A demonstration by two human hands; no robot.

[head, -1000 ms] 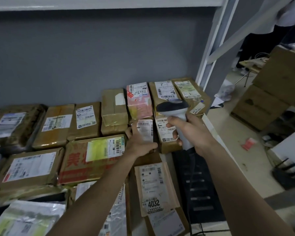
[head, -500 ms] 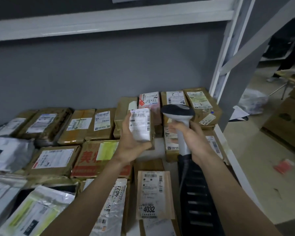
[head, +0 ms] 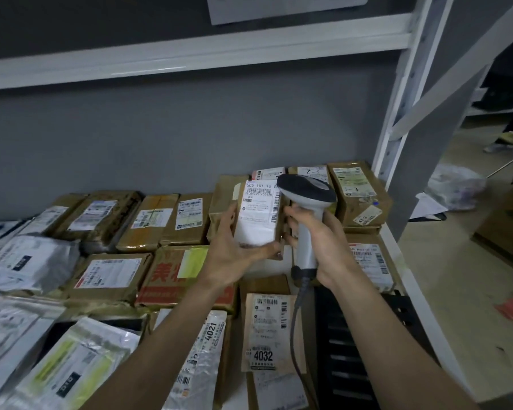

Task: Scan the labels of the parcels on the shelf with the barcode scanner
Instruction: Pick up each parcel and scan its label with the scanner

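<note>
Left hand (head: 234,250) holds a small labelled parcel (head: 259,216) upright beside the barcode scanner (head: 307,208) gripped by the right hand (head: 323,244).

Parcel depot or courier storeroom, labelled parcels (head: 110,275) crowding a white metal shelf (head: 397,149), cardboard boxes (head: 507,220) sitting on the floor at 3 o'clock

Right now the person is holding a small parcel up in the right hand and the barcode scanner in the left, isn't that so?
Not quite: the hands are swapped. In the head view, the left hand grips the small parcel, lifted off the shelf with its label facing up, while the right hand grips the barcode scanner by its handle.
</note>
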